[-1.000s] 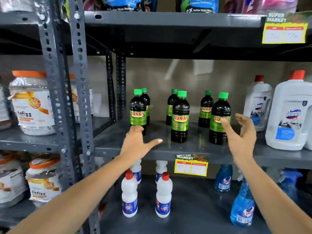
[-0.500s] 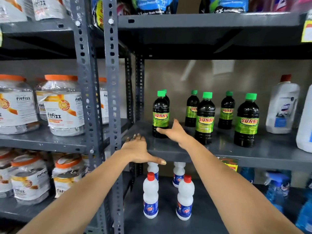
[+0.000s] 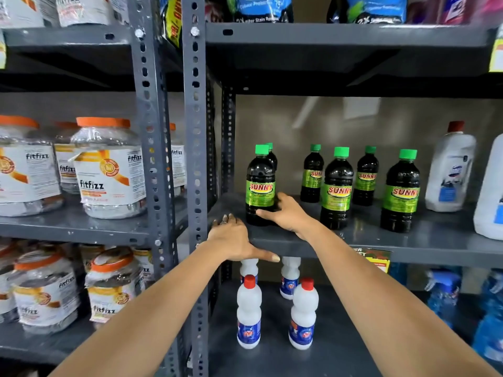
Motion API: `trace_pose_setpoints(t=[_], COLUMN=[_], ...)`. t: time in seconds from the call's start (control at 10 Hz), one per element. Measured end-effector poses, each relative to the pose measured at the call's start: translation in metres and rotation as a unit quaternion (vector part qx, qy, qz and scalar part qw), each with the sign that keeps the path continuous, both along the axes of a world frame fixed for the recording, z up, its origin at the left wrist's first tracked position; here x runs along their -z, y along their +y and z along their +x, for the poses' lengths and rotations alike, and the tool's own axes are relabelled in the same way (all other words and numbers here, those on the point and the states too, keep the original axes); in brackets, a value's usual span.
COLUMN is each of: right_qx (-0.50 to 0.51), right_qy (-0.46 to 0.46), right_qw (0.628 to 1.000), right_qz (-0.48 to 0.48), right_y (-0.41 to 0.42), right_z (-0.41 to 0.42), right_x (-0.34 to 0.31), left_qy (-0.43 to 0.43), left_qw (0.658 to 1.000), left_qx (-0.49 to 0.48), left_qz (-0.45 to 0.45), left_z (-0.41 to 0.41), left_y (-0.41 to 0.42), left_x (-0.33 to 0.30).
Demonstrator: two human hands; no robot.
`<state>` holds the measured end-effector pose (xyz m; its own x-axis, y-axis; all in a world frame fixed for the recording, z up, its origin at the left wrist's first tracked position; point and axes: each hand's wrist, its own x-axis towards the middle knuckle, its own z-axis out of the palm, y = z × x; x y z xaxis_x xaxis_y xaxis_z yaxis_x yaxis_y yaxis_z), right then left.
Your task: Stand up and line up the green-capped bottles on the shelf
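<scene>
Lining-up step: leftmost dark green-capped plastic bottle (image 3: 260, 186) is loosely cupped at its base by right hand (image 3: 290, 216); left hand (image 3: 234, 239) rests flat, empty, on grey metal shelf (image 3: 435, 240) edge. Next: firmer grip, nudged into row.

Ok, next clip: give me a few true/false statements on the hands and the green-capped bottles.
1. The right hand touches the leftmost front bottle. True.
2. The left hand holds a bottle. False: it rests flat on the shelf edge.
3. All visible green-capped bottles stand upright. True.
4. The white bottles below have green caps. False: their caps are red.
</scene>
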<state>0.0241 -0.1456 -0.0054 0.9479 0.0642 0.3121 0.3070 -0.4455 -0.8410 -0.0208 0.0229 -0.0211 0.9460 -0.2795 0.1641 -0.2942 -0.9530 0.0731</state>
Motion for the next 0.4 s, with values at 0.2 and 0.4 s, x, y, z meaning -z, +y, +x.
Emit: trace_pose_setpoints(t=[0.2, 0.4], right_qx=[0.004, 0.006], right_qy=[-0.005, 0.009], right_qw=[1.0, 0.996], right_qz=[0.009, 0.091], right_y=[0.001, -0.002], right_z=[-0.002, -0.011], right_x=[0.006, 0.003], left_qy=[-0.009, -0.117], left_qw=[1.0, 0.992], left_qx=[-0.011, -0.042], left_qz=[-0.009, -0.035], left_z=[-0.001, -0.011], left_y=[0.0, 0.001], left_x=[0.0, 0.014])
